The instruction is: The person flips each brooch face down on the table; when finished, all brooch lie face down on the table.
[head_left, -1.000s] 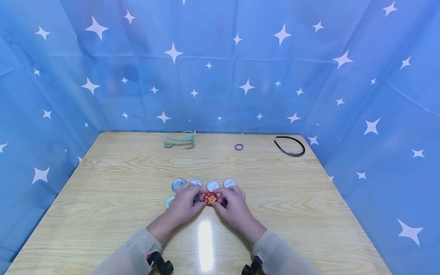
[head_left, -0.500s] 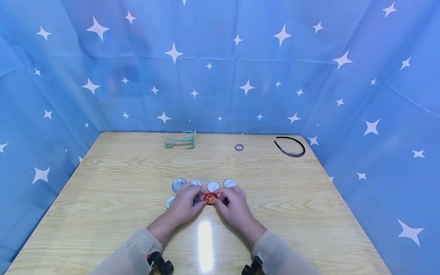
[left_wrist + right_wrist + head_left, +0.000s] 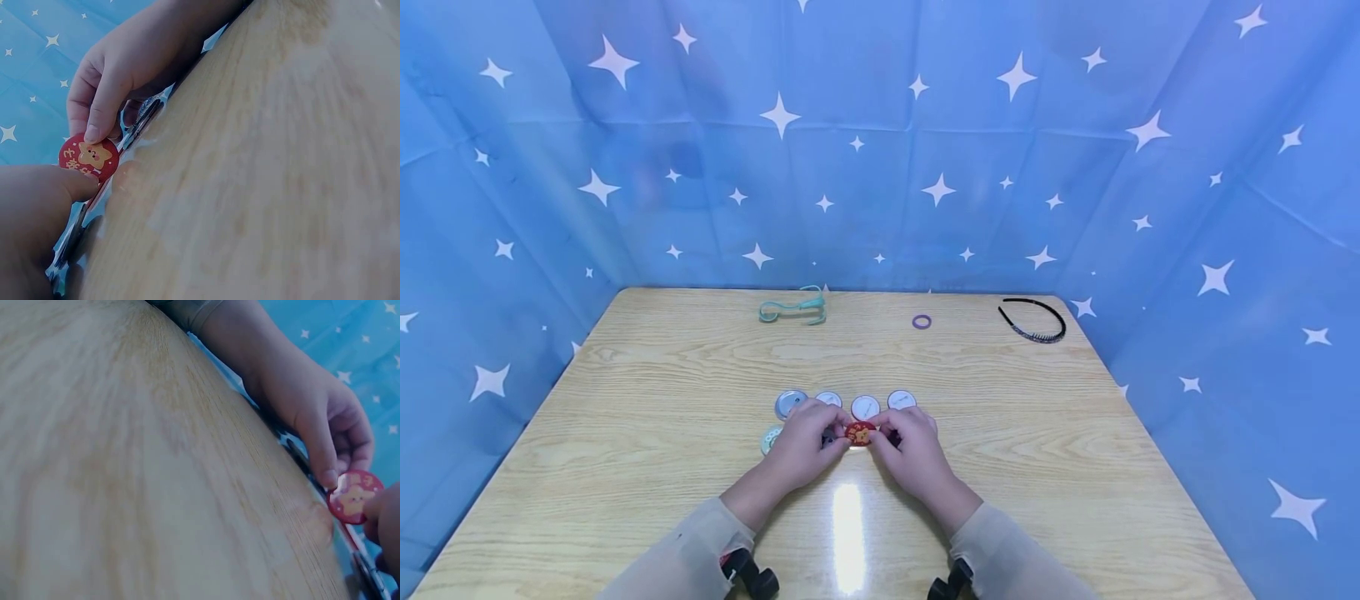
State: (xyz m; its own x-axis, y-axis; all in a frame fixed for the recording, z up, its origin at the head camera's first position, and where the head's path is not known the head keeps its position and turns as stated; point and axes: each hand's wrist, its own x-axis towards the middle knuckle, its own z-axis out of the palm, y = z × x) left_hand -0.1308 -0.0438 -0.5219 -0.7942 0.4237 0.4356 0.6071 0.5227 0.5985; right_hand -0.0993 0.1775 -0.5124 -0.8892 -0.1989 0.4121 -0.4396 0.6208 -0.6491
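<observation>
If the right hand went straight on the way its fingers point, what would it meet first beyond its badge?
Probably the left hand, which grips the opposite edge of the red badge; the exact line of the right hand is hard to judge in depth.

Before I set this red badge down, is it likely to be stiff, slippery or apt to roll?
Probably stiff: the red badge shows no bend between your left hand and right hand. Its shiny-looking face may be slippery. Its round outline suggests it could roll if stood on edge.
</observation>
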